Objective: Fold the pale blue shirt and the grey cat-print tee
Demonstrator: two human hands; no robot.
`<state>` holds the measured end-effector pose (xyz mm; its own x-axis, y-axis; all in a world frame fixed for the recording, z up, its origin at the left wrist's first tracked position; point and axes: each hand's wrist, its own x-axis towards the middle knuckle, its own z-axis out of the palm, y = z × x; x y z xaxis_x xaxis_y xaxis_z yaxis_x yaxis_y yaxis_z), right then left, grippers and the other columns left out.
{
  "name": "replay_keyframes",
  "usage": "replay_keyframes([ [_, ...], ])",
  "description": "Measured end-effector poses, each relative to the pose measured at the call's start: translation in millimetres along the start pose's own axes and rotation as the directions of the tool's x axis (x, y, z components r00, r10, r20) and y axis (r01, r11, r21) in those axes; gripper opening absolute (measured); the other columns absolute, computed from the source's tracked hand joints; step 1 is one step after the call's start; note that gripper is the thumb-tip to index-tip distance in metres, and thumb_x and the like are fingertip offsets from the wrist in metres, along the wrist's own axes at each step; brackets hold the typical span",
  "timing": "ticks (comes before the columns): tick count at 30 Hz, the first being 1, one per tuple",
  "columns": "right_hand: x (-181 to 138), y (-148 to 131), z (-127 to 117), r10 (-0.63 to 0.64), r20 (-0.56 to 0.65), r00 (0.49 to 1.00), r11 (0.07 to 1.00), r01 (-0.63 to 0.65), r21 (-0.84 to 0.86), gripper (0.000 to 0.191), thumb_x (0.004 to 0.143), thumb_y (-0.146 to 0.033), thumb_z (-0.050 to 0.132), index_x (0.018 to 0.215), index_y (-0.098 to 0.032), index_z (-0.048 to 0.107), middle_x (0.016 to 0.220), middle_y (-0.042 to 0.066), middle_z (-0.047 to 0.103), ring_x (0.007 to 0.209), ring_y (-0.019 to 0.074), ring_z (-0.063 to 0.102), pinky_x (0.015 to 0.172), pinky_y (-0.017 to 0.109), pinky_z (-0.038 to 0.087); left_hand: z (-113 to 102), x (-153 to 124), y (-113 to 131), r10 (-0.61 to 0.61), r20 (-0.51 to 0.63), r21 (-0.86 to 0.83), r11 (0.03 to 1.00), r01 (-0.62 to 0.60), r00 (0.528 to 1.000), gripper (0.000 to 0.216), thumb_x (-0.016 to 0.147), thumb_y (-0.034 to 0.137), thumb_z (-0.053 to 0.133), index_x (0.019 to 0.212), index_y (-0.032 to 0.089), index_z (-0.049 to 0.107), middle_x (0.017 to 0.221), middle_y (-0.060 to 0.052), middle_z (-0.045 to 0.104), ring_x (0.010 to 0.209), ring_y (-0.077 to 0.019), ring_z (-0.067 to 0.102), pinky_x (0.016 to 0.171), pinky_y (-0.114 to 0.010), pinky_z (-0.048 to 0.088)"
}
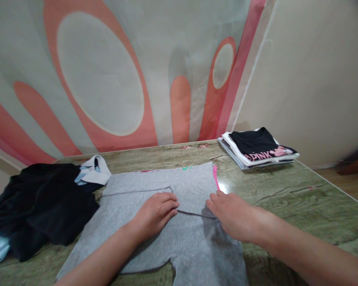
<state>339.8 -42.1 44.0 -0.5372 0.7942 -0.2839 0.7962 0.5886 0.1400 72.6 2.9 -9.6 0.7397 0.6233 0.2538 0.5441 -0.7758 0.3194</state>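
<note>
A grey knit garment (131, 222) lies spread on the table in front of me, with two leg-like parts pointing toward me and a notch between them. Its far part is folded over, and a pink edge (216, 176) shows at the right. My left hand (158, 210) is closed, its bent fingers pressed on the cloth at the fold's corner near the middle. On the right side, my right hand (232, 214) has its fingers closed on the garment's edge just below the pink strip. The right fingertips are partly hidden.
At the left lies a heap of black clothing (44, 202) with a white and light-blue piece (97, 171) beside it. A folded stack with a black printed shirt (256, 143) on top sits at the back right. A patterned wall covering (158, 79) rises behind the wooden table (292, 194).
</note>
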Motion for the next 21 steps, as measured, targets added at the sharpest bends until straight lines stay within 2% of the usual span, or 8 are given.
replay_keyframes([
  [5, -1, 14, 6, -0.039, -0.036, 0.999, 0.998, 0.040, 0.046, 0.024, 0.075, -0.010, 0.062, 0.099, -0.014, 0.064, 0.094, 0.012, 0.066, 0.087, 0.0302, 0.064, 0.065, 0.036, 0.047, 0, 0, 0, -0.001, 0.002, 0.000, 1.000, 0.001, 1.000, 0.020, 0.094, 0.024, 0.054, 0.111, 0.022, 0.066, 0.118, -0.007, 0.067, 0.110, -0.0229, 0.062, 0.096, -0.040, 0.050],
  [10, 0, 27, 7, -0.049, -0.022, 0.999, 0.997, 0.050, 0.057, 0.014, 0.083, -0.010, 0.057, 0.091, -0.016, 0.066, 0.084, 0.010, 0.069, 0.077, 0.0263, 0.066, 0.060, 0.031, 0.040, 0, -1, 0, 0.004, 0.002, -0.006, 1.000, -0.003, 1.000, 0.020, 0.094, 0.024, 0.054, 0.110, 0.022, 0.065, 0.118, -0.007, 0.067, 0.111, -0.0228, 0.061, 0.096, -0.040, 0.049],
  [13, 0, 31, 2, -0.040, -0.042, 0.998, 0.997, 0.043, 0.063, 0.015, 0.087, -0.011, 0.051, 0.088, -0.016, 0.066, 0.081, 0.010, 0.068, 0.071, 0.0238, 0.066, 0.058, 0.029, 0.038, -1, 0, 1, 0.003, 0.009, -0.003, 1.000, -0.003, 1.000, 0.020, 0.094, 0.024, 0.054, 0.111, 0.022, 0.065, 0.118, -0.007, 0.067, 0.111, -0.0228, 0.061, 0.096, -0.040, 0.049],
  [17, -1, 34, -4, -0.029, -0.166, 0.986, 0.992, 0.049, 0.118, 0.015, 0.087, -0.013, 0.049, 0.091, -0.015, 0.063, 0.090, 0.009, 0.066, 0.074, 0.0212, 0.064, 0.059, 0.029, 0.037, -4, 1, 3, -0.014, 0.029, 0.008, 1.000, 0.013, 0.999, 0.020, 0.094, 0.023, 0.054, 0.110, 0.021, 0.065, 0.118, -0.008, 0.067, 0.110, -0.0231, 0.061, 0.096, -0.041, 0.049],
  [21, -3, 32, -2, -0.055, -0.140, 0.989, 0.987, 0.075, 0.140, 0.015, 0.085, -0.011, 0.049, 0.091, -0.016, 0.061, 0.088, 0.008, 0.065, 0.069, 0.0195, 0.062, 0.058, 0.028, 0.034, -5, 1, 5, -0.013, 0.037, 0.015, 1.000, 0.012, 0.999, 0.020, 0.093, 0.023, 0.054, 0.110, 0.021, 0.065, 0.119, -0.008, 0.066, 0.111, -0.0233, 0.061, 0.096, -0.041, 0.049],
])
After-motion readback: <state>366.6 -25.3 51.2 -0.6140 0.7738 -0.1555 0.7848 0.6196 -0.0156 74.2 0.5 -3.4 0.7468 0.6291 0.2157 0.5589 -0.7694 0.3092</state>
